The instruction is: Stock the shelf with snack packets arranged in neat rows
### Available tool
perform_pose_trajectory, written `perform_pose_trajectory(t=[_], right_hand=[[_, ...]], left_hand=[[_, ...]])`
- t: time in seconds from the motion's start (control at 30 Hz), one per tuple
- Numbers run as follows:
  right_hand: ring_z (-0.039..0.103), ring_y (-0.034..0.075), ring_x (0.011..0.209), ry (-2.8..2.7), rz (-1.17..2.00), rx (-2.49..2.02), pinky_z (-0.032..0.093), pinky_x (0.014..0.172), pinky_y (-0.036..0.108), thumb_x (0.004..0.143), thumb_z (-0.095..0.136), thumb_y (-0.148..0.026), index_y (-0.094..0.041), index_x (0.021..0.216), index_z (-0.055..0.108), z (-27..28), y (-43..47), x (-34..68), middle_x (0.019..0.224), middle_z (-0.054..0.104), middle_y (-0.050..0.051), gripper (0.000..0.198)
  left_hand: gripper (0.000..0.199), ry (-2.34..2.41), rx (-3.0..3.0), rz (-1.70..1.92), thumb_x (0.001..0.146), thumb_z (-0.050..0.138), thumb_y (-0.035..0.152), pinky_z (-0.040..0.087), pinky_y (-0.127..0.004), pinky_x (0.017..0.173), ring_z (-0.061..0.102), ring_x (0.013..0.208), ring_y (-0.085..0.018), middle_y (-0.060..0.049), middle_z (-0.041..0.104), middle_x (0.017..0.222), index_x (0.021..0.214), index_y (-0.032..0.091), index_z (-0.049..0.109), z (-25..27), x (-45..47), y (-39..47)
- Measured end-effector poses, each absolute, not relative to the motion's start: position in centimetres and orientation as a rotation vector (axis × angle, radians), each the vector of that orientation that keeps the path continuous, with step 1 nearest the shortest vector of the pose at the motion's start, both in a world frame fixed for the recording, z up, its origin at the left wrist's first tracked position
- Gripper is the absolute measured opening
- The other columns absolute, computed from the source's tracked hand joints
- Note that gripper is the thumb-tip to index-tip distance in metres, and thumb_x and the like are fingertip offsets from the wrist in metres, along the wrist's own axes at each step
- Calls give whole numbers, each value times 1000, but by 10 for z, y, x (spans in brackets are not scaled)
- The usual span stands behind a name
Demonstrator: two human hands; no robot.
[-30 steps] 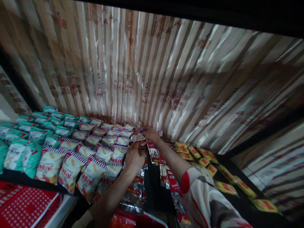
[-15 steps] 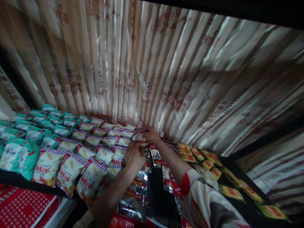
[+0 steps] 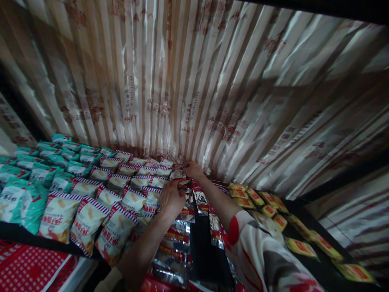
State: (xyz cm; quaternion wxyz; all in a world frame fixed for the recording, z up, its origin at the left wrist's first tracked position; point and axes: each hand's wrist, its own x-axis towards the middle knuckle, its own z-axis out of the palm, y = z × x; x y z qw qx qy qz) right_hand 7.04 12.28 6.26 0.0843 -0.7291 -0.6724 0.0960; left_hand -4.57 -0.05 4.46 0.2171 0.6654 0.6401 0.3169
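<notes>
At the back of the shelf, my right hand (image 3: 195,171) is closed on the far end of a small silver-and-red foil packet (image 3: 179,174). My left hand (image 3: 172,198) has its curled fingers at the near end of the same packet; its fingertips are partly hidden. Below my hands, a row of silver-and-red foil packets (image 3: 174,247) runs toward the shelf's front. A second row of foil packets (image 3: 200,199) lies to the right, partly behind my right forearm. White snack bags with striped edges (image 3: 133,198) stand right beside my left hand.
Teal snack bags (image 3: 42,174) fill the shelf's left side. Yellow packets (image 3: 267,211) lie scattered on the right. A black shelf strip (image 3: 202,243) shows between the foil rows. Patterned sheeting (image 3: 194,81) hangs behind. A red basket (image 3: 30,263) sits at lower left.
The view has shifted slightly. My hands stay at nearly the same spot at the back of the foil row, with the packet lying a little flatter between them.
</notes>
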Motion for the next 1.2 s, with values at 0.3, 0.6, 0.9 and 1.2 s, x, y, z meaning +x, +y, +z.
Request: perform_pose_trajectory(t=[0.3,0.6,0.9,1.2], right_hand=[[60,24,103,-1970,236,-2180,45,85,32,80,47,-29,-16,114,61,59,113,67,110,65,13,38],[30,25,133,-2180,-35,-1968,23,107,40,84,46,-38,-23,114,62,59,94,66,136,48,6,37],[52,23,115,-2394,223,-1926,36,97,35,86,43,-47,-26,114,62,59,103,63,121,61,5,39],[46,22,123,-2475,404,-1813,29,103,33,87,44,-49,-26,122,56,51,116,66,129,56,3,44]], left_hand=[[30,1790,1901,890,79,45,17,37,-32,100,52,108,-21,-10,61,115,105,15,61,40,-44,0],[36,1790,1963,885,79,45,16,35,-32,102,48,112,-21,-7,57,122,113,18,57,40,-43,-2],[31,1791,1976,875,80,43,16,37,-32,98,51,106,-21,-7,62,110,106,17,59,41,-43,2],[31,1784,1967,911,80,43,14,37,-31,97,51,106,-20,-5,62,111,105,19,59,42,-43,3]])
